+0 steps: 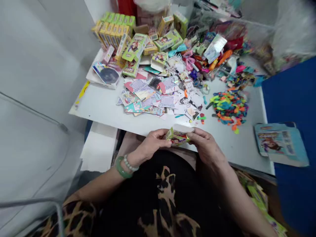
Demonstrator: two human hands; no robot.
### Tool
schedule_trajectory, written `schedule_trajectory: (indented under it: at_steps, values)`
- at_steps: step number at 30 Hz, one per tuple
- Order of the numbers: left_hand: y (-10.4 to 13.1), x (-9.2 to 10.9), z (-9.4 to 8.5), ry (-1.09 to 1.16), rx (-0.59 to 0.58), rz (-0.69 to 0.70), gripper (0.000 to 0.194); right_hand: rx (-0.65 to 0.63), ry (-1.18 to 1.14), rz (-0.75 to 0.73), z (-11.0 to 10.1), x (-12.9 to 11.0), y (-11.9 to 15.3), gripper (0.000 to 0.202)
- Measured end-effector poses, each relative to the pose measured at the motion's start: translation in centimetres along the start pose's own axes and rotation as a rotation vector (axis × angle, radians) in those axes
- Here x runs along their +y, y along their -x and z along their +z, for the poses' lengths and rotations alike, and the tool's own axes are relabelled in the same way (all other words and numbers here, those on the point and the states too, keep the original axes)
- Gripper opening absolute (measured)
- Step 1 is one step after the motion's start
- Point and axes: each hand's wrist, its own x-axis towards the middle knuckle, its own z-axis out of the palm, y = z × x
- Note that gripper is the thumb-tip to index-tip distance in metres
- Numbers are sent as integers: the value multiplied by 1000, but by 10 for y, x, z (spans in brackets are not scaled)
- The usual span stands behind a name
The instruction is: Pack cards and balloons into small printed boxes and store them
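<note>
Between my two hands, just past the table's front edge, is a small yellow-green printed cardboard box with its white flap raised and something red showing inside. My left hand wraps its fingers round the box's left end, thumb in front. My right hand grips the opposite end near the flap. Beyond the hands lies a spread pile of printed paper cards and stickers. To its right sits a heap of small bright-coloured pieces, too small to name one by one.
Stacked yellow and green boxes stand at the back left, with loose boxes beside them. Clear bags and colourful items crowd the back right. A flattened blue carton overhangs the right edge. White sheets lie below the table's left side.
</note>
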Motion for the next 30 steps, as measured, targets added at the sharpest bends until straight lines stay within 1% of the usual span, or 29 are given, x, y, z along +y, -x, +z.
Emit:
schedule_trajectory:
  at_steps: [2, 3, 5, 6, 8, 10, 11, 13, 14, 16, 18, 20, 24, 27, 30]
  values:
    - [8, -1, -1, 29, -122, -62, 56, -11, -52, 89, 11, 5, 5, 24]
    - [12, -2, -1, 35, -163, -79, 55, -15, -60, 116, 16, 8, 7, 24]
    - [16, -1, 0, 38, -203, -73, 57, -23, -43, 137, 22, 12, 10, 24]
    - [17, 0, 0, 28, -203, -55, 56, -25, -13, 124, 24, 14, 11, 23]
    - [16, 3, 2, -17, -176, -43, 46, -40, 89, 58, 24, 17, 11, 21]
    - [14, 7, 4, -57, -137, -96, 28, -76, 188, -31, 21, 21, 10, 20]
    - [12, 9, 5, -71, -105, -143, 22, -99, 229, -90, 19, 24, 8, 19]
    - [9, 10, 6, -88, -13, -227, 20, -140, 301, -254, 14, 30, 5, 19]
    - [7, 10, 6, -91, 30, -240, 20, -157, 332, -358, 11, 33, 3, 19]
    - [4, 7, 5, -105, 79, -181, 16, -188, 382, -555, 3, 38, 1, 23]
    - [1, 2, 1, -143, 61, -67, 18, -223, 439, -665, -6, 42, 2, 25]
    - [-2, -3, -3, -222, -7, -3, 23, -265, 519, -681, -14, 43, 5, 25]
    - [-4, -8, -9, -414, -122, -6, 30, -299, 620, -619, -21, 46, 13, 27]
    - [-6, -3, -7, -483, -178, 25, 35, -222, 653, -631, -16, 48, 12, 27]
    - [-10, 9, -2, -424, -192, 35, 43, -118, 712, -665, -8, 40, 4, 29]
